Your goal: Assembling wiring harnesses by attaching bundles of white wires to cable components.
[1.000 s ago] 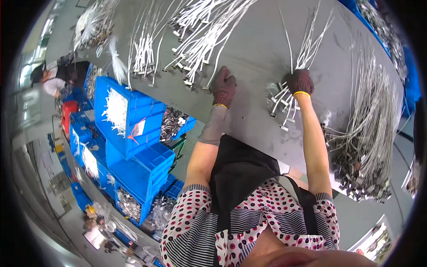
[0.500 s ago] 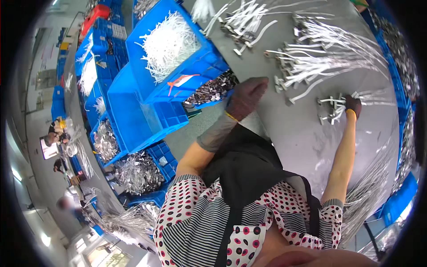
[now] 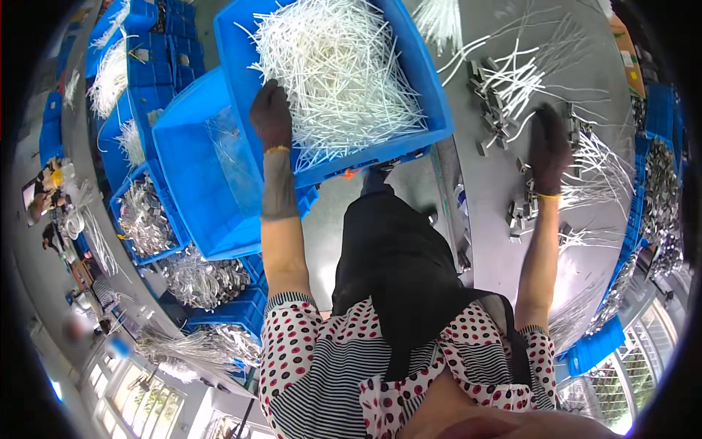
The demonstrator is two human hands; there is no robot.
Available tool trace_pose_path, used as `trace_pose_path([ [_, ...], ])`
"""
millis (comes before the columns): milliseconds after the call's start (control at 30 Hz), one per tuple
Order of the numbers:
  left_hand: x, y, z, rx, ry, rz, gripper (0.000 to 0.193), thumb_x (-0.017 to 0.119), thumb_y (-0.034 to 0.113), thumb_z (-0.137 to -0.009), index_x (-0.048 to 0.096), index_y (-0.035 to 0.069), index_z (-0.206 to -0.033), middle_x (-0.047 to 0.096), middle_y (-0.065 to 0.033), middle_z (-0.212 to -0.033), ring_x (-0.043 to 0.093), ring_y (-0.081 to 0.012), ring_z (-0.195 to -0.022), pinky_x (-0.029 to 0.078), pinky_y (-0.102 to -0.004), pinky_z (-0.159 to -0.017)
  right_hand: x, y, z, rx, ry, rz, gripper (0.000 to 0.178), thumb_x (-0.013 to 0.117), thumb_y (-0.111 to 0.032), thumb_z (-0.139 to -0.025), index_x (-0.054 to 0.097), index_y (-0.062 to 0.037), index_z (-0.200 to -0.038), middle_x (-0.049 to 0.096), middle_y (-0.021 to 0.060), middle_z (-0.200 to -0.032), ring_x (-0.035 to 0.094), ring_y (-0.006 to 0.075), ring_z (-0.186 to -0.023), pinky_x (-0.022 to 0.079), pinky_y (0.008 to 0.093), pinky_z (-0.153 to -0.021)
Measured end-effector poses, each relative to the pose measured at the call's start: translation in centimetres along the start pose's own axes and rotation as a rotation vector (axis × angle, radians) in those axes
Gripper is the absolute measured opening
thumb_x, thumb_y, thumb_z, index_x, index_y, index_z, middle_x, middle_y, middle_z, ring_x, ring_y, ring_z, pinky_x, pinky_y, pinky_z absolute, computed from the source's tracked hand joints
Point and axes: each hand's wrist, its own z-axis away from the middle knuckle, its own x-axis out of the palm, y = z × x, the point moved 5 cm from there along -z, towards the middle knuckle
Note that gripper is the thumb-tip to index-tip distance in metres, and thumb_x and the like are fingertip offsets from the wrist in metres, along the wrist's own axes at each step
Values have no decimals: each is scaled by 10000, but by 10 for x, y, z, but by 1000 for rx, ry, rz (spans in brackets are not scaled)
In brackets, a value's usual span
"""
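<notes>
Both hands wear dark thin gloves. At the left wall of a large blue crate, my left hand has its fingers curled together. Whether it holds anything is hidden. That crate is heaped with thin white wires. My right hand reaches over the grey table with its fingers stretched out, slightly blurred. Beside and partly under it lie white wires with small grey metal end pieces. Farther up the table is another loose cluster of white wires with such ends.
An emptier blue crate stands left of the full one. Blue bins with metallic strips are stacked at the left. More blue bins line the table's right edge. A cardboard box sits at the far right.
The view has shifted, and the wire-filled crate now appears nearer and larger. My left hand has moved from near the table's edge to the crate's left wall. My right hand has moved farther up the table.
</notes>
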Motion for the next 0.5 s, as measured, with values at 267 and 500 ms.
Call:
trace_pose_path([
  [267,31,3,11,554,-357,-482,371,751,198,-824,674,100,-1174,693,-113,-1121,663,-283,-1034,537,-371,-885,100,-129,-14,-469,-300,-176,223,653,4,-857,694,-61,-1066,713,124,-937,700,267,-833,546,355,-726],
  [500,64,45,81,894,-833,-870,738,822,296,-675,531,134,-1334,580,-89,-1285,481,-329,-1277,282,-512,-1144,120,-120,-19,-346,-309,-190,218,645,-46,-871,678,-65,-1085,696,130,-903,679,282,-762,535,380,-687],
])
